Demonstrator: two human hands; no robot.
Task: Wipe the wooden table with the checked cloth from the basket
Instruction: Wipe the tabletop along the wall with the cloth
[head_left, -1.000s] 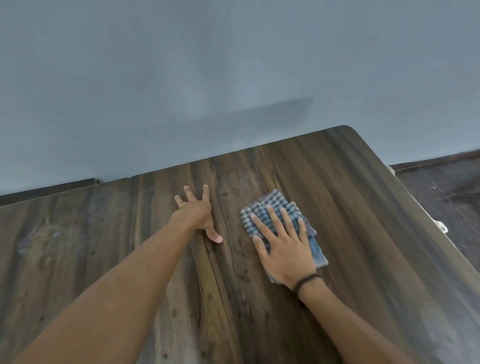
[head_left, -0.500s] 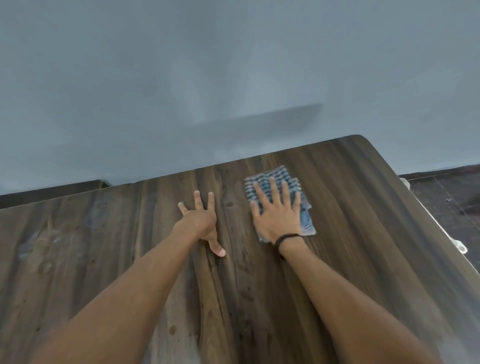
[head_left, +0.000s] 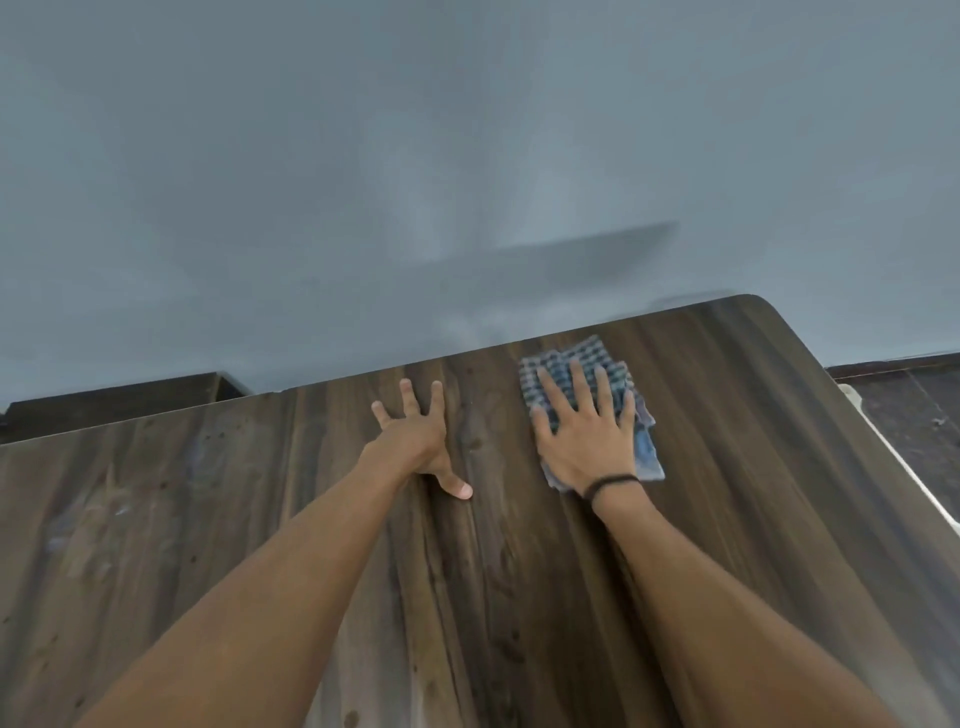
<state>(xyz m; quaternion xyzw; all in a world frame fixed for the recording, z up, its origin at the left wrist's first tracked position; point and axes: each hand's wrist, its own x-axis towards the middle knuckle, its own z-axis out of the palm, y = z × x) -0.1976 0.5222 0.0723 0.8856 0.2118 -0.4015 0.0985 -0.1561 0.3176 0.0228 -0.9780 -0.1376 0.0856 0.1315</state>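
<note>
A folded blue-and-white checked cloth (head_left: 589, 358) lies flat on the dark wooden table (head_left: 753, 467), close to the far edge by the wall. My right hand (head_left: 584, 436) presses down on it with straight, spread fingers; a black band circles that wrist. To its left, my left hand (head_left: 421, 436) rests flat on the bare wood, fingers spread and thumb pointing toward me. The basket is not in view.
A grey wall (head_left: 467, 182) rises directly behind the table's far edge. The table's rounded far-right corner (head_left: 753, 299) and right edge border a dark floor (head_left: 914, 415). A dark ledge (head_left: 114, 400) sits at the far left.
My right hand has pushed the cloth away from me toward the wall edge of the table. My left hand has stayed flat on the wood in about the same spot.
</note>
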